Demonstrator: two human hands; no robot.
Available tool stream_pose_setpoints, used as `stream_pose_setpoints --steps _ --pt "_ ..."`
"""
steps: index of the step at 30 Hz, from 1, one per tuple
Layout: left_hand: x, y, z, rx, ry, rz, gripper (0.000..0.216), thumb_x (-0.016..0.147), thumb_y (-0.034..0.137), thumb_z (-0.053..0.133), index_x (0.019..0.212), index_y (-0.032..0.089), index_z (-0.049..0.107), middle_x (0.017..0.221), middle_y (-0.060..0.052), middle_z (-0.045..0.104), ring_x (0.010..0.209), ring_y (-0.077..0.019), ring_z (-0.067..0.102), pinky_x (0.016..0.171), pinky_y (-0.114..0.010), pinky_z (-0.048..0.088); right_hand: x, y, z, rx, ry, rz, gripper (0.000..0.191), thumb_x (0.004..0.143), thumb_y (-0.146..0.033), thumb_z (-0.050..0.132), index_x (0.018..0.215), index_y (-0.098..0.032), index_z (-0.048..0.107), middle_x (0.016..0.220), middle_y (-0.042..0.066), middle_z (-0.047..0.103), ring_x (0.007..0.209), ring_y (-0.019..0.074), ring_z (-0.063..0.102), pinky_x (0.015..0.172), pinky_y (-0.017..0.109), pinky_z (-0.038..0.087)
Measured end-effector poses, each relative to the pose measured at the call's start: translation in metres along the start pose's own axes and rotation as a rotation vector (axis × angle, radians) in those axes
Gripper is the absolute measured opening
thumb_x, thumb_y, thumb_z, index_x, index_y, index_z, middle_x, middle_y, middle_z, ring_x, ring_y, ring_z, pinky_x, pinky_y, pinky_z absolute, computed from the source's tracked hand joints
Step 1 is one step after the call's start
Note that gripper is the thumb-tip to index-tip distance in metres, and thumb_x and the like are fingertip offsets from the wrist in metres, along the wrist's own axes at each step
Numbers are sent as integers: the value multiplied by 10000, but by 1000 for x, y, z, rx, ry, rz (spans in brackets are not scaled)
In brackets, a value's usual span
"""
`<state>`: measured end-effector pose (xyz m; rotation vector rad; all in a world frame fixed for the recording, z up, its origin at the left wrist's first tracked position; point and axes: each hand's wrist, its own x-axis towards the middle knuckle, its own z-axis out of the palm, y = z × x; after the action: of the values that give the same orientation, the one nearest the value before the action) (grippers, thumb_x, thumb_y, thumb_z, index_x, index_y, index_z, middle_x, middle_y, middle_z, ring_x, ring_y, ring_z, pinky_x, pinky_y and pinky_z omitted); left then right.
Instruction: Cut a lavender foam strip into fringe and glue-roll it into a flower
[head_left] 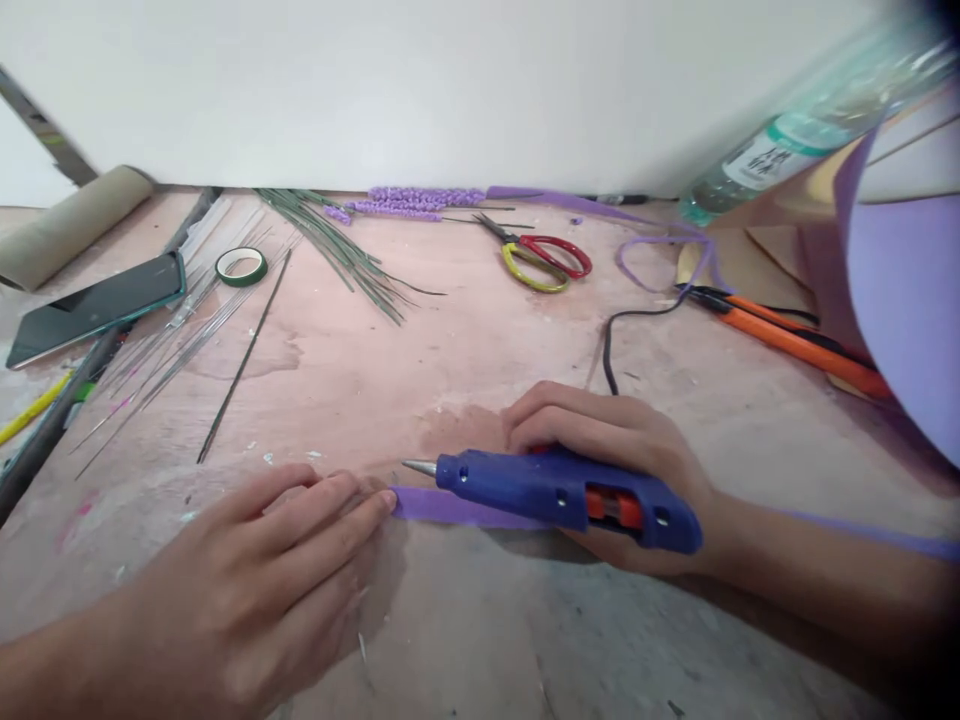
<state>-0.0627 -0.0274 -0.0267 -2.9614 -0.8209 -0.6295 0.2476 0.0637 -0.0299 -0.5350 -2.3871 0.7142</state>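
Note:
My right hand [645, 430] is wrapped round a blue hot glue gun [517, 487], whose metal nozzle points left. That nozzle sits just above the left end of a flat purple ribbon strip [442, 507]. My left hand [262, 570] rests low on the table, its fingers together and their tips gripping this end of the ribbon. Under the glue gun and the right hand the strip passes out of sight. A purple strand shows again beyond my right wrist. The glue gun's black cord [609, 345] runs away behind the right hand.
Red-and-yellow scissors [536, 258], green stem wires [337, 245] and purple fringed pieces [420, 200] lie at the back. On the left are green tape [241, 267], a phone [97, 305] and a cardboard tube [71, 230]. Rightward are a bottle [795, 150], an orange-handled tool [802, 340] and purple sheet [911, 290].

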Motion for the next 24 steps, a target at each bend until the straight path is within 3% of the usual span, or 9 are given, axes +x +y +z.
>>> stream_pose_setpoints --steps 6,10,19,24 --pt "-8 1 0 -14 -74 55 244 1009 127 518 1176 128 696 1498 -93 564 1410 -284 469 1230 -475 247 -3 1 2 11 -30 29 319 1029 -506 463 982 -202 549 844 52 596 710 161 564 615 295 446" --pt "-2 0 -3 -10 -111 75 257 1044 170 486 1205 143 685 1435 -74 630 1367 -272 514 1251 -494 210 -2 1 3 19 -31 54 212 989 -417 537 983 -205 535 842 37 586 699 150 553 613 282 436" --pt "-4 3 -4 50 -122 65 265 1053 193 472 1174 140 702 1412 -82 656 1272 -264 568 1212 -505 266 -2 1 4 -24 -84 23 315 1024 -516 470 980 -210 533 826 41 581 690 158 550 598 287 411" --pt "-8 4 -2 29 -134 27 252 1046 233 512 1207 170 694 1470 -73 608 1365 -271 503 1182 -486 300 -2 0 5 -40 -96 18 289 1010 -500 511 975 -214 524 819 32 569 677 155 543 588 284 402"
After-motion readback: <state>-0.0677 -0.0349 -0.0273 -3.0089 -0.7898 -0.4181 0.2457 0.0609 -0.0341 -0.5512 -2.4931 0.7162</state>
